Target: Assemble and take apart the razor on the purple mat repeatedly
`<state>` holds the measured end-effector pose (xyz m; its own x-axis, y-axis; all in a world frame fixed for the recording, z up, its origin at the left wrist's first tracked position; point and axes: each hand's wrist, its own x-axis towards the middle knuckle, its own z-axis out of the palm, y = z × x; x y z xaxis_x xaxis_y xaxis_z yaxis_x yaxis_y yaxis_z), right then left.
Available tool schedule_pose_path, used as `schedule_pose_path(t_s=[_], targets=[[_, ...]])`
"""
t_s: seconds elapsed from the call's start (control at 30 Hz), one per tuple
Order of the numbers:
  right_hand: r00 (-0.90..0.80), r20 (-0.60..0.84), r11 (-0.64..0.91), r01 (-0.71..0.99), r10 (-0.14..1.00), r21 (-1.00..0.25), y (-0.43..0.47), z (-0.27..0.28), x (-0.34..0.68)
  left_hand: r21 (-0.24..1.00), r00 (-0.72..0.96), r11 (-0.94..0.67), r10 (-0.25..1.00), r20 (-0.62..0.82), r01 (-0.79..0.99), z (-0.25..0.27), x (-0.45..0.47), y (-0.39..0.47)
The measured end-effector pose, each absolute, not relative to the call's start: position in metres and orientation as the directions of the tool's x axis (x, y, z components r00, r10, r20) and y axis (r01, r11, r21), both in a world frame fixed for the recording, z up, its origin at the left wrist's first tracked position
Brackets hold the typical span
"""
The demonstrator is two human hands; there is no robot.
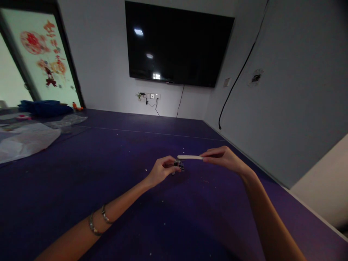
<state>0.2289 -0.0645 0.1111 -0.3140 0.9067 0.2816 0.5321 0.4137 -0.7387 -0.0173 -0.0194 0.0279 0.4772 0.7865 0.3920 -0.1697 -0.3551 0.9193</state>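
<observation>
Before us, our left grip (160, 171) pinches a dark piece (179, 166), our right grip (225, 158) a probably light, stiff pale strip (189, 157), best held by its end.

Left hand (162, 169) pinching, left forearm (127, 203) slanting in from near left, right hand (223, 158) pinching, right wrist (247, 173) bent leftward

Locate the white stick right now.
In the head view, the white stick is just below and right of centre, one end in the right hand, the other by the small dark item in the left hand.
</observation>
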Motion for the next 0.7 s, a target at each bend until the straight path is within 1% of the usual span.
schedule_pose_path(t_s=[0.1, 0.17, 0.27, 0.37, 0.5, 0.57, 0.7], targets=[[-0.186, 0.306, 0.358, 0.515, 0.934, -0.779, -0.062, 0.109, 0.226, 0.935, 0.463, -0.302, 0.813, 0.353, -0.184, 0.024, -0.017, -0.018], [-0.130, 0.333, 0.354, 0.469, 0.934, -0.809, -0.059, 0.107, 0.222, 0.943, 0.440, -0.281, 0.834, 0.333, -0.180, 0.021, -0.017, -0.017], [-0.111, 0.344, 0.361, 0.343, 0.932, -0.867, -0.056, 0.103, 0.212, 0.948, 0.399, -0.269, 0.861, 0.316, -0.172, 0.017, -0.015, -0.016], [-0.113, 0.310, 0.327, 0.203, 0.944, -0.923, -0.055, 0.101, 0.200, 0.955, 0.362, -0.249, 0.885, 0.291, -0.159, 0.016, -0.014, -0.013], [-0.121, 0.283, 0.286, 0.011, 0.952, -0.958, -0.057, 0.099, 0.182, 0.956, 0.346, -0.232, 0.895, 0.281, -0.178, 0.014, -0.016, -0.006], [-0.105, 0.247, 0.239, -0.082, 0.963, -0.968, -0.060, 0.097, 0.173, 0.952, 0.323, -0.230, 0.902, 0.286, -0.201, 0.012, -0.017, -0.002], [-0.103, 0.074, 0.049, -0.235, 0.992, -0.971, -0.066, 0.081, 0.157, 0.941, 0.231, -0.260, 0.923, 0.308, -0.215, 0.008, -0.018, 0.005]])
